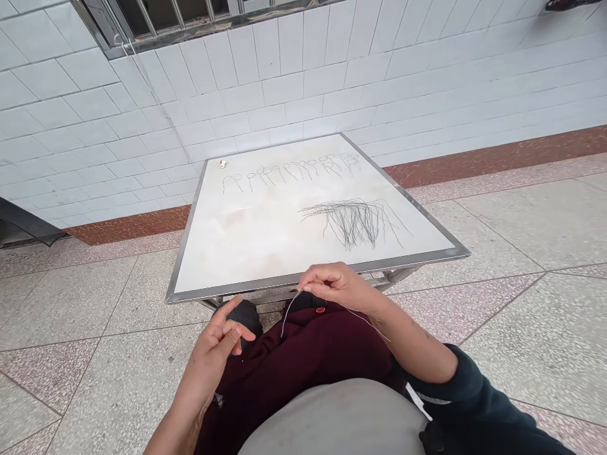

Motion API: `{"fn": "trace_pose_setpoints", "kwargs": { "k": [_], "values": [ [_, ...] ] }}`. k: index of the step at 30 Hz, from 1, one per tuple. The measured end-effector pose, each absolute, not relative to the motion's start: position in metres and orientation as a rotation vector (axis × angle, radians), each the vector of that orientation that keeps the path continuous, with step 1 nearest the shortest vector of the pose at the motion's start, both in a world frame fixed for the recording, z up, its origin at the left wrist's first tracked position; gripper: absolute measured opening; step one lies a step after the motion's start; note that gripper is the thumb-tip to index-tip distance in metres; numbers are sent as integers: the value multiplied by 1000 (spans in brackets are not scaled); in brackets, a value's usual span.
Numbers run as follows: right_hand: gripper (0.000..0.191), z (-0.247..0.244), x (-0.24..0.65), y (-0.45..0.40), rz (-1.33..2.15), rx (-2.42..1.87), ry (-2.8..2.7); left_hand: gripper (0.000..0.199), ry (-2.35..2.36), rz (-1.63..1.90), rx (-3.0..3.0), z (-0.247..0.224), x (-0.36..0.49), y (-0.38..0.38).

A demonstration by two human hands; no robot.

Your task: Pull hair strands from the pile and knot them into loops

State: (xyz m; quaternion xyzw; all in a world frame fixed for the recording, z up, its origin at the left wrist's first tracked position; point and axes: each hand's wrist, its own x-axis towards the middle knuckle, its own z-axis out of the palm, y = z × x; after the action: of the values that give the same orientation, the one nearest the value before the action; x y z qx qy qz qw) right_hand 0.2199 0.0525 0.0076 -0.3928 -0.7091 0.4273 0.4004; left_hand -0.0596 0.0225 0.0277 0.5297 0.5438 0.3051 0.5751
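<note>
Between the thumb and fingers of my right hand (339,287) is a thin wire (289,311). One end curves down to the left of the hand, and the other runs out below my wrist. My left hand (225,332) is off to the left, index finger stretched out, touching no wire. On the white table (237,240), a heap of dark thin wires (355,222) lies at the right. Behind it a row of wires bent into loops (289,170) stretches across the back.
A small red and white object (222,163) sits at the table's back left corner. The metal table edge (260,284) is just beyond my hands. A tiled wall (284,82) with a barred window (175,16) stands behind the table.
</note>
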Motion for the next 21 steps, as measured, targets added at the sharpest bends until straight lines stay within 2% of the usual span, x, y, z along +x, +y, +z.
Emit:
{"fn": "trace_pose_setpoints", "kwargs": {
  "k": [12,21],
  "values": [
    [20,10,200,47,1109,-947,-1792,57,1039,765,1303,39,-1,24],
    [14,7,198,44,1101,-907,-1820,64,1030,767,1264,43,-1,18]
  ]
}}
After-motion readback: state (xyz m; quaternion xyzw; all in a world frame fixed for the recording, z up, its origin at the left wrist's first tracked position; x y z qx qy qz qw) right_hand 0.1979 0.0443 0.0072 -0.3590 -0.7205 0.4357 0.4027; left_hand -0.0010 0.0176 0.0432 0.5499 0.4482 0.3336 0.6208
